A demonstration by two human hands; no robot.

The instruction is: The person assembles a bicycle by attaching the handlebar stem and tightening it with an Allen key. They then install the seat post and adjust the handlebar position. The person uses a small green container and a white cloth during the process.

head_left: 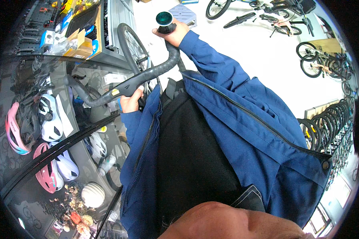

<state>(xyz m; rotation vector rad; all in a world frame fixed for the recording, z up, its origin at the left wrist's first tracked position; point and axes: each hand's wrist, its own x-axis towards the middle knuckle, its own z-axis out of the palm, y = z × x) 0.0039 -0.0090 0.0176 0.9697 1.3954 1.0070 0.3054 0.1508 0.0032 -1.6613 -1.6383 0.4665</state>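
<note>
A black drop handlebar [153, 72] runs diagonally in front of me, with smooth dark covering and one curved end at the left. My left hand [131, 101] is closed at the bar's near side, close to its middle; part of its fingers is hidden under the bar. Farther off, my right hand [178, 35] wraps round a black flared cylinder with a glossy dark-green round top [164, 18]. The bar's right curve rises to just beneath that hand. Whether the cylinder touches the bar cannot be made out.
Beyond the bar stands a bicycle wheel [127, 44]. A glass case on the left holds several helmets [52, 119] and dried flowers [81, 223]. At the upper left is a workbench with a cardboard box [79, 44]. Bicycles [319, 59] and a row of tyres [323, 123] line the right.
</note>
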